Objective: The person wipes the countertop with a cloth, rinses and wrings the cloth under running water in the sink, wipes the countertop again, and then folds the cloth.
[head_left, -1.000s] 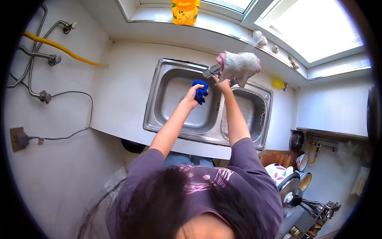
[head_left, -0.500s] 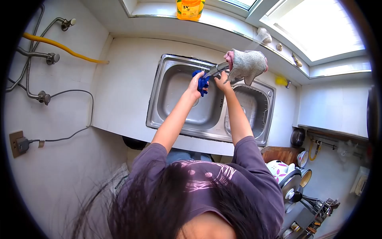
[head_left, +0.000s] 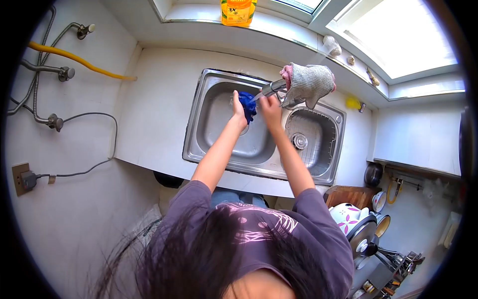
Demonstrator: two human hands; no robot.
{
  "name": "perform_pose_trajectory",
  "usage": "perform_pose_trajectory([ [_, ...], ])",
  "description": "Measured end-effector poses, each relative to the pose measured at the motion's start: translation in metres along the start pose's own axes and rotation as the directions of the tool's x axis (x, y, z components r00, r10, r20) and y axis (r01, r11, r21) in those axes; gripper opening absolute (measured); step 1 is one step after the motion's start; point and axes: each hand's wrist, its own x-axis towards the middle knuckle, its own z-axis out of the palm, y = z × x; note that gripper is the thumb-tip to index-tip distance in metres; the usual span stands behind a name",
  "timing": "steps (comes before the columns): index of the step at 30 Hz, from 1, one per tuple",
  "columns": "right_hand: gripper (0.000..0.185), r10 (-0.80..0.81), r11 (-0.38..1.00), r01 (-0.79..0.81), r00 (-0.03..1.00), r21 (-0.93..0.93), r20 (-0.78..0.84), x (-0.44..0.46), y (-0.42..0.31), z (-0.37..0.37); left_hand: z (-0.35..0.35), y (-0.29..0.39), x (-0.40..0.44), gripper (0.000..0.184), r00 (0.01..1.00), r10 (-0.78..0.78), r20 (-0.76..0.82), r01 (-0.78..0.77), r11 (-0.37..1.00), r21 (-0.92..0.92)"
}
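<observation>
Blue cloth (head_left: 248, 106): one, crumpled and dark; over the far part of the left basin (head_left: 211, 124), just below the tap's spout. Probably kept there so the water falls on it and drains into the basin.

Left hand (head_left: 238, 110): half open and cupped, thumb raised, the blue cloth borne against palm and fingers. Most fingers hidden behind the fabric; a loose hold, it seems, leaving the cloth's face toward the stream.

Right hand (head_left: 271, 110): fingers partly curled, blurred, close beside the spout and right of the cloth. Whether it touches either, or grips anything, cannot be told.

Tap (head_left: 272, 89): metal, its spout turned toward the left basin; a thin stream appears to leave it.

Grey cloth (head_left: 312, 82): knitted, with pink at the ends; draped over the tap's body, perhaps as a cover or to dry.

Right basin: smaller, with a drain strainer (head_left: 299, 141) and a wire rack (head_left: 330, 142), the latter likely for setting wet things to drip.

Bottle (head_left: 239, 11): orange, on the far window sill (head_left: 199, 13), presumably out of the splash yet within reach.

Chopping board (head_left: 351, 195): wooden, at the near right, beside a petal-patterned pot (head_left: 348, 214).
</observation>
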Motion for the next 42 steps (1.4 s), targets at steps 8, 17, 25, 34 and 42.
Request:
perform_pose_trajectory([
  [8,0.046,-0.087,0.988,0.078,0.994,0.131,0.062,-0.031,0.041,0.06,-0.034,-0.026,-0.01,0.032,0.978,0.209,-0.02,-0.186,0.91,0.371],
  [17,0.027,0.281,0.655,-0.611,0.744,0.445,0.607,-0.029,0.036,0.021,-0.083,-0.004,-0.02,0.045,0.991,-0.099,0.091,0.045,0.882,0.469],
  [25,0.018,0.282,0.901,-0.338,0.932,0.27,0.226,-0.02,0.056,0.041,-0.121,-0.049,-0.002,0.063,0.983,-0.166,-0.074,0.174,0.976,0.131],
  [34,0.022,0.086,0.958,-0.072,0.996,-0.277,0.038,-0.072,0.033,0.074,-0.078,-0.058,0.038,0.04,0.955,-0.263,0.138,0.294,0.907,-0.303],
  [42,0.019,0.176,0.982,-0.156,0.96,-0.107,0.217,-0.107,-0.012,0.008,-0.097,-0.03,0.063,0.02,0.99,-0.075,-0.123,0.048,0.977,-0.209],
])
